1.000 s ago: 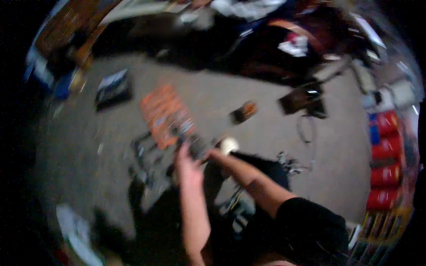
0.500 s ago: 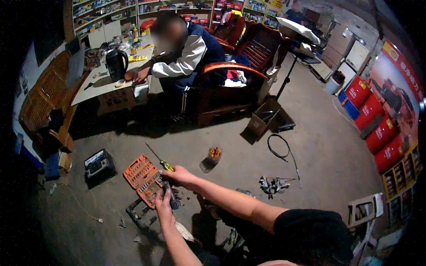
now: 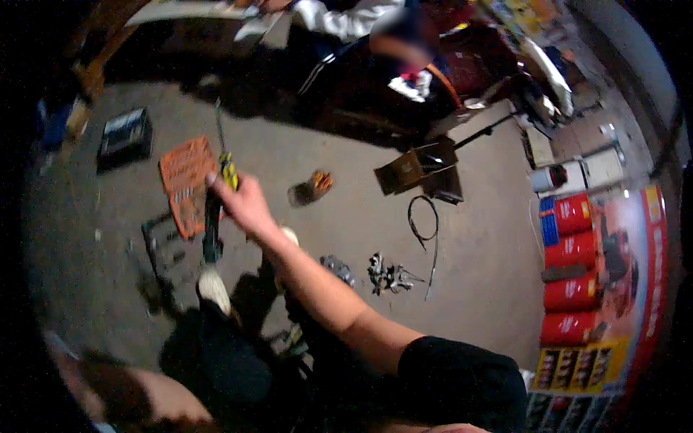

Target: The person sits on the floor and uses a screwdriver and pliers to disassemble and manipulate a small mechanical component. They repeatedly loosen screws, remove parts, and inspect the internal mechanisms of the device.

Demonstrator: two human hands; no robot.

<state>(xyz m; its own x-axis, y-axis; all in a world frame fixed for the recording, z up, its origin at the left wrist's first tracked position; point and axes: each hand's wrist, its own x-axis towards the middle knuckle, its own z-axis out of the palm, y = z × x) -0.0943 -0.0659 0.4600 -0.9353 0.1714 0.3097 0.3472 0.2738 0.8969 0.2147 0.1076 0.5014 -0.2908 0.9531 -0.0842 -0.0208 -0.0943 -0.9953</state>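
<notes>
My right hand (image 3: 244, 195) is closed around a long screwdriver (image 3: 228, 166) with a yellow-and-black handle, its shaft pointing away from me. A dark elongated object (image 3: 211, 231) extends below these fingers; I cannot tell whether it is held too. Behind them an orange socket case (image 3: 184, 173) lies open on the concrete floor, near a dark frame-like part (image 3: 149, 242). My left forearm (image 3: 155, 397) reaches into the dim lower-left rim, where the fingers cannot be made out. My light shoe (image 3: 215, 292) is just below the dark object.
Around lie a black boxy item (image 3: 124, 141), a container of orange pieces (image 3: 321, 180), a cardboard box (image 3: 397, 173), a coiled cable (image 3: 423, 238) and metal parts (image 3: 386, 278). A person (image 3: 346, 22) is by a wooden chair (image 3: 484, 65); red drums (image 3: 570, 281) line the right.
My view has tilted down. My left hand has left the dark object and moved to the lower left. My right hand has risen with the screwdriver, whose shaft now points more straight away from me.
</notes>
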